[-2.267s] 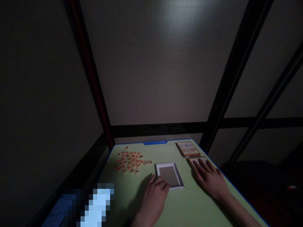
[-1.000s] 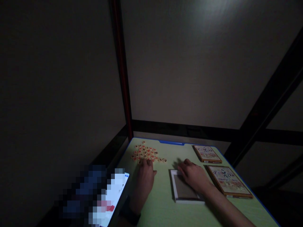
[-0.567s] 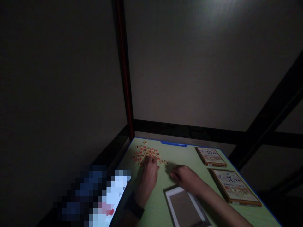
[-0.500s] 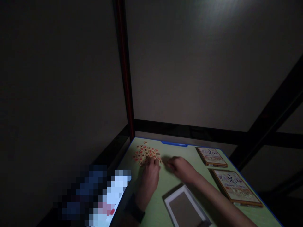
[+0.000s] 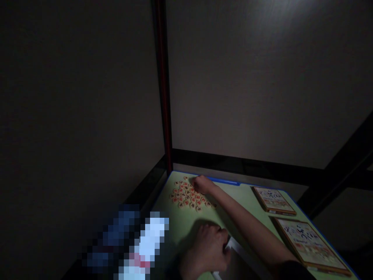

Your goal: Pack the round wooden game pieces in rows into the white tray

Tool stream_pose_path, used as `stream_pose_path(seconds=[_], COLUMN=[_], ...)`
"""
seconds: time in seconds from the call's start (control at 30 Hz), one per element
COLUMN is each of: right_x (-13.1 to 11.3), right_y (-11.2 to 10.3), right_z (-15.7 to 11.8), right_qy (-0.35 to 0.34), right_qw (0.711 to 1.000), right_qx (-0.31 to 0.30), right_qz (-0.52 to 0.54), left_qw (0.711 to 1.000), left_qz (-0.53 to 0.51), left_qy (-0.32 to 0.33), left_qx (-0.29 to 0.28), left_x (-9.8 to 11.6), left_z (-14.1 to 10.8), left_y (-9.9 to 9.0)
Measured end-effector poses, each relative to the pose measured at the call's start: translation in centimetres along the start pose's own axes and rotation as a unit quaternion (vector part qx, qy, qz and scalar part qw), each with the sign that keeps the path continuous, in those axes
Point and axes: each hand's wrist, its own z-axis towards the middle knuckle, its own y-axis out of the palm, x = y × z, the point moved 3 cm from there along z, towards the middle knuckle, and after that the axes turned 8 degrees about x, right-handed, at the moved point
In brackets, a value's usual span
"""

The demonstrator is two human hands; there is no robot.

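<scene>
Round Chinese chess pieces (image 5: pixel 188 196) with red or dark characters lie spread in a cluster on the green table (image 5: pixel 169 227). My right hand (image 5: pixel 203 184) reaches to the far right side of the cluster, its fingers curled down among the pieces and its fingertips hidden. My left hand (image 5: pixel 208 247) is closed at the near edge of a white open box (image 5: pixel 244 254), above its left corner. What those curled fingers hold, if anything, is hidden. Much of the box is covered by my left hand and right forearm.
Two flat boxes with Chinese writing, the farther box (image 5: pixel 274 200) and the nearer box (image 5: pixel 314 243), lie along the table's right side. A blue strip (image 5: pixel 224 181) runs on the back edge. Dark walls stand behind, and a blurred patch lies beside the left edge.
My left hand has left the pieces and come back toward me to the white box. My right hand has moved from beside the cluster forward and left onto its far side.
</scene>
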Motion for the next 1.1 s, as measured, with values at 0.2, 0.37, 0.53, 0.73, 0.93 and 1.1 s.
stream_pose_path(seconds=[0.2, 0.37, 0.53, 0.73, 0.93, 1.1], right_x=[0.1, -0.8, -3.8, -6.4, -7.3, -7.8], right_y=[0.0, -0.7, -0.3, 0.2, -0.1, 0.6], right_z=[-0.2, -0.4, 0.8, 1.9, 2.2, 2.5], right_qy=[-0.018, -0.054, -0.140, -0.164, -0.146, -0.126], right_qw=[1.000, 0.998, 0.990, 0.986, 0.987, 0.989], right_qx=[0.007, 0.041, 0.036, 0.010, -0.019, -0.020], right_qz=[-0.010, -0.004, 0.002, -0.033, -0.063, -0.079], left_qw=[0.997, 0.997, 0.995, 0.995, 0.996, 0.997], left_qz=[-0.044, -0.040, -0.054, -0.043, -0.059, -0.067], left_qy=[0.063, 0.059, 0.072, 0.076, 0.063, 0.042], left_qx=[0.024, 0.031, 0.039, 0.040, 0.036, 0.012], left_x=[-0.1, 0.0, -0.3, -0.2, 0.2, 0.1], left_z=[0.5, 0.5, 0.5, 0.7, 0.5, 0.5], left_y=[0.5, 1.1, 1.9, 2.1, 1.8, 1.7])
